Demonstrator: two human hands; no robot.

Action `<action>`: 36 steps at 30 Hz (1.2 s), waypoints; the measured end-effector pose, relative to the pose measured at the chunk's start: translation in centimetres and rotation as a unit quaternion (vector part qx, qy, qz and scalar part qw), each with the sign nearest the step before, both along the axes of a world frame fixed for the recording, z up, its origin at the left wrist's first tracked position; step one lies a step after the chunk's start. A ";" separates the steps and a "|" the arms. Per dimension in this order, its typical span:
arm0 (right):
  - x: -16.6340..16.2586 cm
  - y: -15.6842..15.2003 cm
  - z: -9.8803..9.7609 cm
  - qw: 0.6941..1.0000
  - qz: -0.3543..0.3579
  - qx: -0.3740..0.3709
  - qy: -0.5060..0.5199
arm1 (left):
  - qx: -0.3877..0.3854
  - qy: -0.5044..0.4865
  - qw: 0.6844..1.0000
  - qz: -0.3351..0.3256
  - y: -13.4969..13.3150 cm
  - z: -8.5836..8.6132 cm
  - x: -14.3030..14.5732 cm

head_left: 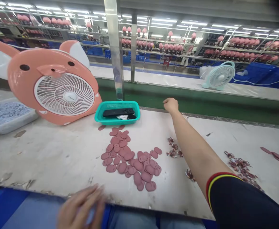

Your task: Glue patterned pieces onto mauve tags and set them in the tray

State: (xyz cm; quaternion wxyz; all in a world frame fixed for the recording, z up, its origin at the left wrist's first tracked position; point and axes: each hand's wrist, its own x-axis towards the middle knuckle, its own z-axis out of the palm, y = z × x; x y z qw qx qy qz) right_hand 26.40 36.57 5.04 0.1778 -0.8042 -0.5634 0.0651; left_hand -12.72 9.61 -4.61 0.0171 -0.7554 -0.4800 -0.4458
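My right arm stretches across the white work table (58,159), and my right hand (171,105) is at the table's back edge, just right of a teal plastic basket (117,113). The fingers of that hand are hidden behind it, and it touches nothing I can make out. My left hand (82,206) is blurred at the table's front edge, fingers apart, with nothing visible in it. A loose heap of flat pink oval pieces (130,159) lies between my hands. A black phone (118,112) rests in the basket.
A pig-shaped pink fan (51,82) stands at the back left, beside a white tray of small blue-white pieces (8,116). Dark pink scraps (239,168) lie right of my arm. A pale green fan (219,76) and shelves of pink items stand beyond the table.
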 end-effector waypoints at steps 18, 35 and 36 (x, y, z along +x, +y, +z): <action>-9.9 -31.5 -8.3 0.905 0.386 0.178 -0.009 | 0.019 0.085 0.992 -0.096 -2.9 -2.9 6.7; -6.8 -32.6 -5.4 0.882 0.262 0.337 0.201 | -0.493 -0.614 0.616 -0.029 -6.4 0.0 13.0; -4.7 -31.3 -5.3 0.902 0.180 0.334 0.206 | -0.501 -0.622 0.602 -0.033 -6.2 0.3 13.0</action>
